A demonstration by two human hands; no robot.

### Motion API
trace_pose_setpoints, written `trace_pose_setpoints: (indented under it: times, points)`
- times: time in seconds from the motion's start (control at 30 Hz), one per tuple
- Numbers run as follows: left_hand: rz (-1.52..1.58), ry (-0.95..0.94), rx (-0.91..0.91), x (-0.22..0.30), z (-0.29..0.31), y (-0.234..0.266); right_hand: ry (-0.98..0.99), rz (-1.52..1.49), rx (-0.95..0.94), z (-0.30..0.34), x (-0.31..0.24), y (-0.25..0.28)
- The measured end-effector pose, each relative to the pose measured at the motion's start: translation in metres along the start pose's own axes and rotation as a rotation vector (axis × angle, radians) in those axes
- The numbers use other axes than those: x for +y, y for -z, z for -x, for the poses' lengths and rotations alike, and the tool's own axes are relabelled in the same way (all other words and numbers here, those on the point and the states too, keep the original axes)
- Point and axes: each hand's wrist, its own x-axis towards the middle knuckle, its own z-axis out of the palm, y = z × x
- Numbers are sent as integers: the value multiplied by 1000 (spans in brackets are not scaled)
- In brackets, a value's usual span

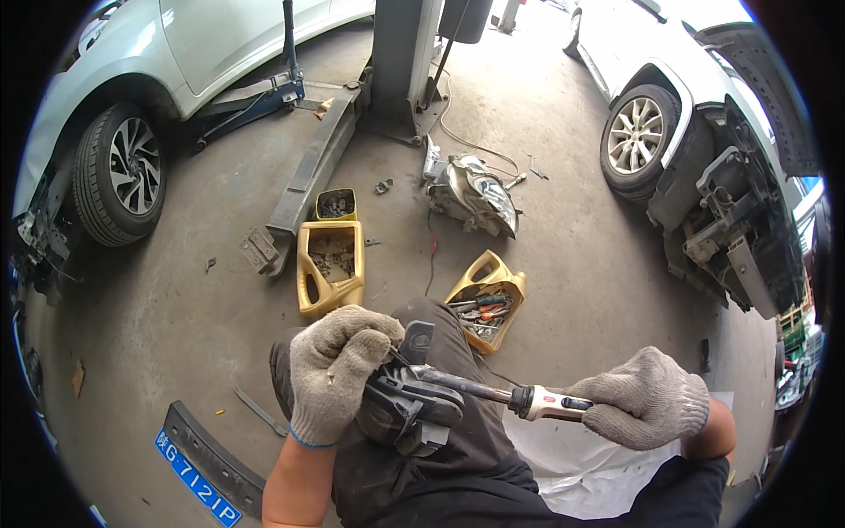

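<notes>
My left hand (339, 374), in a grey knitted work glove, is closed around the edge of a black plastic car part (409, 396) that rests on my lap. My right hand (642, 400), gloved the same way, grips the white-and-black handle of a tool (546, 403) with a long metal shaft. That shaft points left and its end meets the top of the black part. Exactly what kind of tool it is, I cannot make out. The left fingers partly hide the near end of the part.
Cut-open yellow jugs hold hand tools (480, 299) and small hardware (330, 264). A headlight (475, 194) lies beyond. A black strip with a blue licence plate (198, 480) is at lower left. White cars flank a lift post (400, 70); the right car (739, 211) has its front exposed.
</notes>
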Motion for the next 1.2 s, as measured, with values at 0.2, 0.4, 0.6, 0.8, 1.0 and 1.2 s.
trace_pose_setpoints:
  times: [0.2,0.4,0.6,0.8,1.0,1.2]
  points:
    - [8,14,-10,2,0,0,6,-15,4,1,4,-3]
    - [-10,1,-22,2,0,1,-14,-15,-23,0,1,1]
    - [-13,25,-11,3,0,0,-37,-46,-41,-2,0,4]
    - [-13,12,-9,1,0,0,-43,-43,-45,-2,0,6]
    - [-6,13,-14,1,0,1,-42,-70,-47,-1,6,3]
    - [-37,-46,-7,-1,-1,0,-21,-104,-39,-3,9,2]
